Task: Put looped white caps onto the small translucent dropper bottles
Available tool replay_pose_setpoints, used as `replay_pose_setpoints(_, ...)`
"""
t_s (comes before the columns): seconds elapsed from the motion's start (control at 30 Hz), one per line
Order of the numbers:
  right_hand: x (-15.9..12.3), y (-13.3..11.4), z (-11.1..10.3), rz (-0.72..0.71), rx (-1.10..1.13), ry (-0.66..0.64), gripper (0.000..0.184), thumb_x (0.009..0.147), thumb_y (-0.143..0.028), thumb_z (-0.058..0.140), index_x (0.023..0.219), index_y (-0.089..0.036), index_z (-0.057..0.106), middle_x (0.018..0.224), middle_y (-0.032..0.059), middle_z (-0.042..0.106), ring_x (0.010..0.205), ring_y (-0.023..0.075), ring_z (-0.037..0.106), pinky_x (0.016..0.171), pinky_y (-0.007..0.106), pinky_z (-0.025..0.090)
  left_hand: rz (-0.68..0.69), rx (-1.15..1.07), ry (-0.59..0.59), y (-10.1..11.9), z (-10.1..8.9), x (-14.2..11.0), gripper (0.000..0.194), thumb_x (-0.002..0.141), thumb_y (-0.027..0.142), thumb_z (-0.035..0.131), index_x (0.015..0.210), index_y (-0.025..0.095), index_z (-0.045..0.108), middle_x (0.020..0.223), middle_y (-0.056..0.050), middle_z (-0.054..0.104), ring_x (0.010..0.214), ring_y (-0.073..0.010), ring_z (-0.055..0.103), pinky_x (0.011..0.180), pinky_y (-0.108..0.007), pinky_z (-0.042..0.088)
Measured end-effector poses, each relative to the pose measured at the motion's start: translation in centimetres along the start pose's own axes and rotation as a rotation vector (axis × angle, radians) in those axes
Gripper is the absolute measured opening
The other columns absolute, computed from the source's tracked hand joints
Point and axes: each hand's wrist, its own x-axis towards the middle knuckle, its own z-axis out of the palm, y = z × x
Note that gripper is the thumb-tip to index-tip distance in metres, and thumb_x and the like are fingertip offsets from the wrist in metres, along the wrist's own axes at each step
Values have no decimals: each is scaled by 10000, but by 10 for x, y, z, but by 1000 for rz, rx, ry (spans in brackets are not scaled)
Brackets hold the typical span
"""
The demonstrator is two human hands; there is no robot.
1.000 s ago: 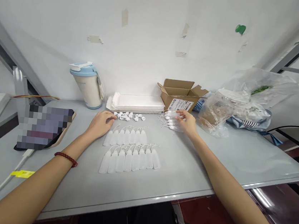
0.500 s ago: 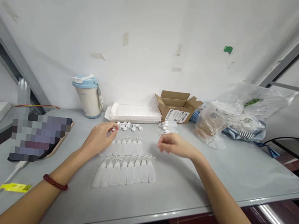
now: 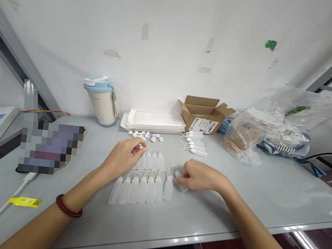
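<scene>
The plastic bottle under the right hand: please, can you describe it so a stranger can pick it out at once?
On the grey table, below the cardboard box, small translucent squeeze bottles lie in two rows. Just past the right end of the nearer row is one bottle, partly covered by the right hand. It alone lies askew, under those fingers.

My left hand (image 3: 120, 161) and my right hand (image 3: 200, 176) make two, with one bead bracelet (image 3: 68, 206) on my left wrist. The near row of white plastic bottles (image 3: 142, 189) has seven, and one more bottle (image 3: 181, 187) lies under my right hand. The far row of bottles (image 3: 151, 161) shows four, and my left hand may hide others. Farther right lie four or five capped bottles (image 3: 195, 144). The small white caps (image 3: 143, 135) number about a dozen, too small to count exactly. Behind them stand one cardboard box (image 3: 204, 115), one tumbler (image 3: 101, 103), one stack of white trays (image 3: 154, 122) and one plastic bag (image 3: 284, 114).
</scene>
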Motion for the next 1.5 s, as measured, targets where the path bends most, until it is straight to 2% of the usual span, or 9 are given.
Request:
replay_pose_setpoints(0.13,5,11,-3,37,-116,259,398,723,-239,549,376,-182,361,377,-25,351,370,74,279,423,255,189,-19,-66,3,3,-1,-1,210,834,355,498,885,207,639,688,2,619,655,-155,571,636,-267,469)
replay_pose_setpoints(0.23,10,11,-4,45,-69,456,334,775,-281,523,471,-185,425,451,-14,445,436,94,371,456,252,233,-61,-179,-13,2,-1,-1,229,819,366,538,927,207,662,805,-19,676,762,-174,616,703,-281,504)
replay_pose_setpoints(0.37,20,7,5,-109,56,668,224,836,-335,525,680,-175,542,639,13,596,566,121,519,539,242,354,-110,-408,-105,9,0,-2,287,796,399,583,982,200,674,977,-56,695,887,-206,643,773,-320,532)
replay_pose_setpoints(0.57,34,5,31,-294,78,847,176,851,-348,567,844,-172,562,712,25,628,566,125,558,517,234,398,-143,-643,-209,29,3,-8,275,777,404,627,957,200,660,920,-46,684,793,-171,649,732,-296,542)
replay_pose_setpoints(0.73,36,1,41,-370,-15,924,165,876,-347,550,882,-182,556,796,39,638,548,111,530,530,243,411,-170,-653,-107,33,9,-10,282,770,406,628,944,187,655,920,-49,672,733,-154,630,670,-288,544)
replay_pose_setpoints(0.87,33,-5,41,-425,-75,986,147,886,-333,547,910,-188,557,847,60,639,585,122,540,546,252,428,-196,-646,-18,34,9,-9,268,748,394,646,902,176,667,799,-30,671,651,-145,620,619,-279,545)
replay_pose_setpoints(1.07,31,-7,43,-503,-190,1064,138,912,-305,509,926,-179,562,867,81,639,556,111,549,487,236,427,-191,-702,-131,37,7,-9,236,790,399,606,821,168,646,715,-20,663,592,-127,601,598,-268,544)
replay_pose_setpoints(1.33,34,-3,45,-525,-165,1008,154,915,-304,498,959,-187,587,887,93,634,611,130,578,500,242,447,-229,-689,-186,40,5,-10,266,779,425,606,797,160,620,646,-15,644,438,-118,574,406,-238,491)
replay_pose_setpoints(1.5,33,-5,44,-512,-14,942,196,890,-366,543,926,-180,593,865,77,646,518,96,522,486,235,434,-185,-667,-179,35,5,-10,235,759,376,642,867,168,634,547,17,621,471,-135,589,475,-249,510)
